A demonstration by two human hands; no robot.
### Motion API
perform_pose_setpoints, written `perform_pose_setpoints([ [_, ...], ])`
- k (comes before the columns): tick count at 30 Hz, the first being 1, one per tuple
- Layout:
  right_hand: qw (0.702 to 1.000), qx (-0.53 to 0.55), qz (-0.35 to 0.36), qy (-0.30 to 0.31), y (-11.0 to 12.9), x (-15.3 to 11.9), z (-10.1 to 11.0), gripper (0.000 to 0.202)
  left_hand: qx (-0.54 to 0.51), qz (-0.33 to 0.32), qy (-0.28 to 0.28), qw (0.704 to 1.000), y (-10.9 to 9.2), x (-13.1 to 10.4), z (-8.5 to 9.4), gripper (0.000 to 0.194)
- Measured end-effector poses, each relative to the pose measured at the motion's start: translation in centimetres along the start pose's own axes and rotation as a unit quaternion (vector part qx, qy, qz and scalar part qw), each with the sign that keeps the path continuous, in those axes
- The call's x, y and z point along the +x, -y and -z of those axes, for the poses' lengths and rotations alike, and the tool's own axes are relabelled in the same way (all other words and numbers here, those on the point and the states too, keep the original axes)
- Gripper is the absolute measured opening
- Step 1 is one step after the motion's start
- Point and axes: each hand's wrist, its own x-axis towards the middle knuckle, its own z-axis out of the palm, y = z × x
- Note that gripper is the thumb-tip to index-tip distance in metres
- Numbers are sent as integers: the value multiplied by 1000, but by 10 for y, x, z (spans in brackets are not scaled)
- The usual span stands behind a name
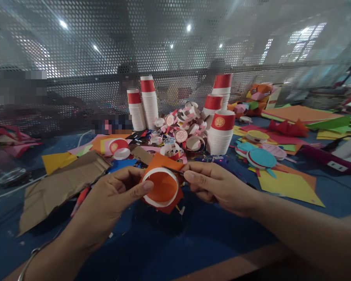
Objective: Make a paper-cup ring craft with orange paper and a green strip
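My left hand (117, 195) grips a sheet of orange paper (156, 162) together with a white paper-cup ring (152, 201), its thumb lying over the ring. The ring rests against the sheet, and orange shows through its middle. My right hand (213, 185) is closed on a thin dark pointed tool (173, 170), which lies across the sheet just above the ring. Most of the tool is hidden in the fingers, so its kind is unclear. Beyond my hands lies a heap of cut cup pieces (181, 135).
Stacked paper cups (220, 132) stand behind the heap, with more cups (149, 97) further left. Cardboard (61, 187) lies at left. Blue paper discs (261, 158), yellow paper (283, 181), a blue glue gun (222, 164) and a power strip (336, 166) are at right. Perforated metal mesh (175, 50) rises behind.
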Motion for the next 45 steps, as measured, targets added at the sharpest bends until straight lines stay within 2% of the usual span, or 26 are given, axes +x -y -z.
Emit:
perform_pose_setpoints([
  [6,1000,0,9,11,1,0,0,32,8,4,9,1000,2,2,5,20],
  [13,1000,-11,14,16,1,0,-1,34,30,-24,42,998,5,6,16,14],
  [23,999,-41,21,15,0,-1,-1,35,106,-57,42,992,-5,6,13,19],
  [28,999,-41,7,8,-1,1,-2,36,89,-51,48,994,-3,6,13,26],
  [34,999,-45,6,-1,-1,2,-1,36,73,-67,12,995,-2,8,10,24],
  [41,999,-45,5,10,-3,3,0,36,77,-58,39,995,0,13,14,29],
  [45,999,-49,-1,0,-1,3,-1,37,39,-32,39,998,5,14,15,29],
])
